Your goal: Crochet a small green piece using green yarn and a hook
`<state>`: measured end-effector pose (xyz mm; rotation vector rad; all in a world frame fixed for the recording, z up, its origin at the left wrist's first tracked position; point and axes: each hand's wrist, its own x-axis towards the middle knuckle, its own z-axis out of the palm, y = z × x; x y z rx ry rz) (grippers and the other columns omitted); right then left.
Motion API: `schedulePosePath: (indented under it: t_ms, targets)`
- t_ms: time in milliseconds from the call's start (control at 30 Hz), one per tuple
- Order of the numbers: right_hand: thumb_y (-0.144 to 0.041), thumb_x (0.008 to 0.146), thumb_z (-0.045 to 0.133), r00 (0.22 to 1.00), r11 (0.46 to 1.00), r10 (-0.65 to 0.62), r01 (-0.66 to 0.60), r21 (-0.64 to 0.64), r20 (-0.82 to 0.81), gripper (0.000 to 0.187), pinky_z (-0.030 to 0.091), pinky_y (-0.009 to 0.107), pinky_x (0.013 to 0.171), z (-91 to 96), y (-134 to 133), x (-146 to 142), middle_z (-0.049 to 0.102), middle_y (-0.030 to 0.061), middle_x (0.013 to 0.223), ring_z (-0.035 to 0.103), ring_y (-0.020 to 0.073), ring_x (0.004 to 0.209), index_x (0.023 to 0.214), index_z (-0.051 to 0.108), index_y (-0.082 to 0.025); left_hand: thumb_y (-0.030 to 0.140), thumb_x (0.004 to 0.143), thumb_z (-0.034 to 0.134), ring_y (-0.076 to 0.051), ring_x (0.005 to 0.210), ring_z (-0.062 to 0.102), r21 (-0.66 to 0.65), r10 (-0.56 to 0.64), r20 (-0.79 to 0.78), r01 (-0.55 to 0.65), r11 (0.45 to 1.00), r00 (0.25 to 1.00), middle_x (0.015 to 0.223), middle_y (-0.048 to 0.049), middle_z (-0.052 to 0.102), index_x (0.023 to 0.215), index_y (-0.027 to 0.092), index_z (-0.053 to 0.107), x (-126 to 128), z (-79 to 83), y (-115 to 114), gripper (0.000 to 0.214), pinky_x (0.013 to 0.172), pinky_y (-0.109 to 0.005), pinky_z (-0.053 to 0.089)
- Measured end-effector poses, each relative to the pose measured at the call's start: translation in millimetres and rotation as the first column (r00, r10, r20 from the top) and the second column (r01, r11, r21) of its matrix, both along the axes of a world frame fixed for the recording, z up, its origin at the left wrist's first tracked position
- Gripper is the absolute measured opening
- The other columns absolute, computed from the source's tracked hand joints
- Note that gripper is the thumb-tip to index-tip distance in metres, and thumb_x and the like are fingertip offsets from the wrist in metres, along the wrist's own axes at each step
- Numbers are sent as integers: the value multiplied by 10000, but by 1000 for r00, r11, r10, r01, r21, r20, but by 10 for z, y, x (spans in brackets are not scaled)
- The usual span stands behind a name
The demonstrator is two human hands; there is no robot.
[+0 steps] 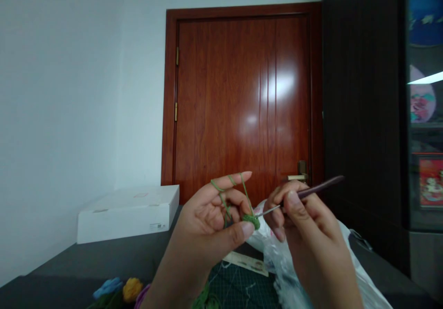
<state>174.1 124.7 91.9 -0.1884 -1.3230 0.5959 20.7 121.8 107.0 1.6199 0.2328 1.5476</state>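
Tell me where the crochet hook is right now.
In the head view, the crochet hook sits in the right hand, right of centre, its metal tip at the small green crocheted piece held by the left hand.

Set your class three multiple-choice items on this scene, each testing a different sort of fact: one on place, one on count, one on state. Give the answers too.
1. Where is the white cardboard box?
A. On the dark tabletop, left of the hands
B. On the floor in front of the door
C. On a shelf above the hands

2. How many brass hinges show on the reddish-brown wooden door?
A. One
B. Two
C. Four

3. How is the green yarn arranged?
A. Wound around the hook's handle
B. Lying in a loose pile on the tabletop
C. Looped over the raised fingers of the left hand

Answers:
1. A, because the box sits on the dark surface beyond the left hand.
2. B, because one hinge shows high and one lower on the door's left edge.
3. C, because the yarn runs from those fingers to the green crocheted piece, which the right hand works with the crochet hook.
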Motion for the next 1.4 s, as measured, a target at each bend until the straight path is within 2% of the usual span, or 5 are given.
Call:
schedulePosePath:
  t_ms: [200,600,800,967,1400]
  targets:
    - [-447,893,734,905,874,411,-425,-235,-107,372,449,209,540,-24,81,-119,553,-43,612,471,86,510,716,518,-202,103,760,836,-159,718,691,-32,-152,14,152,988,988,844,-18,679,1259,212,704,-19,-37,62,527,669,-280,553]
    - [-349,956,682,937,939,337,-342,-41,-91,221,484,211,539,-52,58,-162,586,-66,652,526,90,515,868,507,-248,102,775,829,-140,715,689,-7,13,58,-13,1000,998,847,-22,683,1255,213,709,19,-14,-30,507,659,-253,578]
    - [-290,967,654,999,979,-32,39,202,-38,135,490,233,498,-47,53,-141,614,-32,732,583,110,528,871,570,-244,95,760,840,-134,684,677,67,30,86,-36,997,996,841,-30,701,1252,198,720,34,-45,9,517,626,-242,580]
    - [-131,883,673,739,618,-667,618,486,-92,116,499,328,592,-188,63,-45,655,-4,666,573,159,592,838,669,-238,87,745,856,-91,637,631,-134,17,151,3,991,988,826,-10,682,1276,173,698,165,-66,-124,561,575,-181,541]
    - [-138,918,646,846,670,-522,487,561,-110,122,519,350,586,-137,128,-51,616,-9,706,589,166,621,966,673,-246,108,752,851,-96,642,598,-148,10,171,16,989,985,850,-25,681,1383,207,635,237,-87,-182,674,536,-174,493]
